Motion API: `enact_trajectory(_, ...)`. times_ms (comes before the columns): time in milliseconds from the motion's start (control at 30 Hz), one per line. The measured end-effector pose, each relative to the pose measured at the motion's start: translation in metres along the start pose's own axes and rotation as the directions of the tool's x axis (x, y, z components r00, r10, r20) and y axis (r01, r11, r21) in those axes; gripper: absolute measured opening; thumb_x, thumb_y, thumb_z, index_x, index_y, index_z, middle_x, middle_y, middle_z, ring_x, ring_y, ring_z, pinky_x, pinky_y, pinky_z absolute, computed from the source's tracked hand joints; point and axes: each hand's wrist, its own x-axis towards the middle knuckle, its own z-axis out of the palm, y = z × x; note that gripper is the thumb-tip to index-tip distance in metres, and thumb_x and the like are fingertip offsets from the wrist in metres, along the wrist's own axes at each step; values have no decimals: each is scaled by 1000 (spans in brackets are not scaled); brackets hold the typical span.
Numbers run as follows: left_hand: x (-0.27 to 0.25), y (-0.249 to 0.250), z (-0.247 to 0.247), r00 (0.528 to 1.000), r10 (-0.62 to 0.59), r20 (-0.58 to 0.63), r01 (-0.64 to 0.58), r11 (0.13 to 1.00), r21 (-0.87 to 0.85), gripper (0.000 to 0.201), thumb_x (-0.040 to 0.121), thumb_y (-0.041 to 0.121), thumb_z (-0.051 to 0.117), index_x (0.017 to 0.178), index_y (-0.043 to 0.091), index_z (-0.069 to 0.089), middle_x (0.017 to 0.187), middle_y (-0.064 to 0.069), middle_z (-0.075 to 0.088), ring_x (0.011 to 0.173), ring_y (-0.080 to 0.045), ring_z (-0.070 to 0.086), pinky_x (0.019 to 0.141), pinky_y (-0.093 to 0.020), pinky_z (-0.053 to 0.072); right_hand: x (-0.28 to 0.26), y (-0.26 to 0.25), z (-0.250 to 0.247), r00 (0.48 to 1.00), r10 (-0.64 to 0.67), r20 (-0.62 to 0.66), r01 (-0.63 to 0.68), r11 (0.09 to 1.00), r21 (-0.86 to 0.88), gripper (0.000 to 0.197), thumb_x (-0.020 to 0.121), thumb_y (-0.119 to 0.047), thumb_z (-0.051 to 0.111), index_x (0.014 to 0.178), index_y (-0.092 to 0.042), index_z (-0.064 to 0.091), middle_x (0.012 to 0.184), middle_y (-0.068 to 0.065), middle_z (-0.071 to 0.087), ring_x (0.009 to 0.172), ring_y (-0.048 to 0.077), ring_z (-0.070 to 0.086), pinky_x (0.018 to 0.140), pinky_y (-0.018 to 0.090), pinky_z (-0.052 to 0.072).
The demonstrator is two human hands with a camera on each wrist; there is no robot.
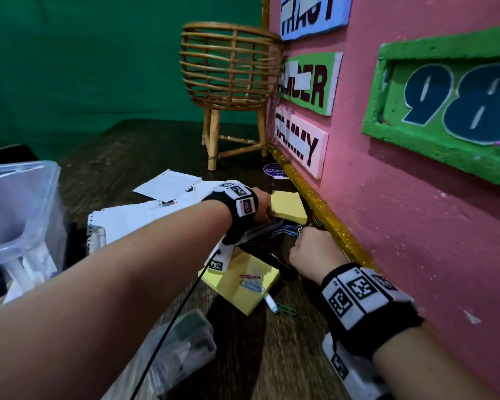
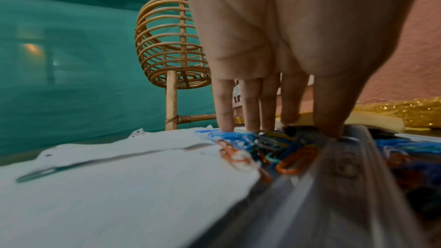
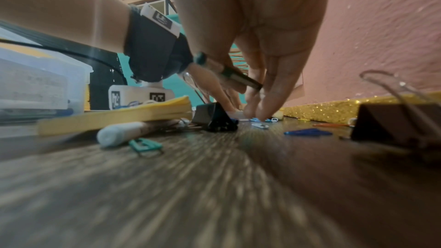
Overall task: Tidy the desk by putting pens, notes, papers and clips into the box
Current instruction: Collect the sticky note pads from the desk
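My left hand reaches over the white papers. In the left wrist view its straight fingers touch a heap of coloured paper clips, and the thumb rests on a clear plastic edge. A yellow sticky pad lies just beyond it. My right hand is curled by the wall. It holds a dark pen against the palm, and its fingertips touch loose clips on the table. A second yellow pad carries more clips. The clear box stands at the left.
A white marker and a green clip lie near the second pad. Black binder clips sit on the wooden table. A rattan basket stands at the back, the pink wall at the right, a small clear case near me.
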Motion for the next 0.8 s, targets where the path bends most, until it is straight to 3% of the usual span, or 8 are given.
enact_trajectory(133, -3, 7, -2, 998, -39, -40, 42, 996, 75, 35, 96, 26, 48, 124, 7, 57, 127, -10, 59, 118, -25, 55, 95, -29, 43, 1, 0, 1, 999, -8, -53, 9, 1000, 12, 11, 89, -18, 46, 84, -9, 49, 87, 8, 52, 78, 24, 49, 59, 25, 36)
enact_trajectory(333, -14, 1, -12, 989, -125, -74, 121, 991, -52, 28, 87, 11, 61, 112, 0, 61, 117, -16, 63, 107, -32, 61, 84, -34, 50, 4, 0, 0, 988, -51, -143, 65, 993, 100, 19, 95, -18, 46, 100, -7, 61, 102, 13, 64, 91, 27, 63, 69, 28, 47)
enact_trajectory(433, -27, -10, -18, 982, -160, -99, 144, 977, -155, 31, 80, 11, 69, 109, 2, 63, 115, -15, 64, 103, -31, 63, 82, -34, 52, 4, 1, 2, 977, -78, -200, 124, 965, 231, 5, 92, -11, 51, 92, -16, 52, 93, 10, 64, 82, 24, 65, 65, 29, 52)
enact_trajectory(500, -40, -16, -24, 973, -194, -126, 150, 943, -296, 38, 78, 13, 73, 114, 3, 64, 115, -12, 65, 102, -29, 65, 86, -34, 54, 3, 2, 3, 968, -95, -234, 163, 941, 296, 21, 89, -9, 55, 104, -19, 45, 93, 9, 63, 82, 25, 65, 60, 28, 51)
enact_trajectory(567, -59, -19, -29, 981, -164, -102, 83, 835, -544, 39, 77, 11, 74, 115, 3, 64, 100, -12, 68, 82, -23, 69, 80, -33, 57, -1, -1, 1, 956, -115, -269, 212, 907, 364, 37, 87, -8, 59, 115, -19, 37, 93, 11, 61, 83, 28, 66, 56, 23, 48)
enact_trajectory(667, -97, -17, -31, 1000, -22, 0, 11, 522, -853, 31, 79, 1, 70, 109, -3, 64, 75, -7, 64, 58, -13, 63, 63, -22, 57, -8, -4, -4, 934, -140, -328, 291, 832, 472, 50, 86, -7, 61, 126, -16, 34, 89, 4, 58, 81, 24, 64, 66, 29, 55)
enact_trajectory(733, -121, -16, -29, 998, 69, 9, -23, 457, -889, 22, 80, -1, 68, 102, 1, 66, 72, -4, 63, 62, -14, 61, 62, -20, 57, -12, -6, -8, 929, -160, -335, 322, 797, 511, 50, 87, -9, 61, 131, -12, 37, 91, 3, 60, 83, 22, 65, 73, 32, 57)
enact_trajectory(800, -140, -13, -25, 994, 106, -20, -67, 458, -887, 14, 80, 0, 68, 92, 8, 65, 71, -3, 62, 61, -15, 59, 67, -24, 57, -18, -11, -11, 936, -173, -305, 334, 705, 625, 31, 88, -5, 58, 119, -5, 51, 97, 12, 65, 77, 17, 66, 66, 23, 57)
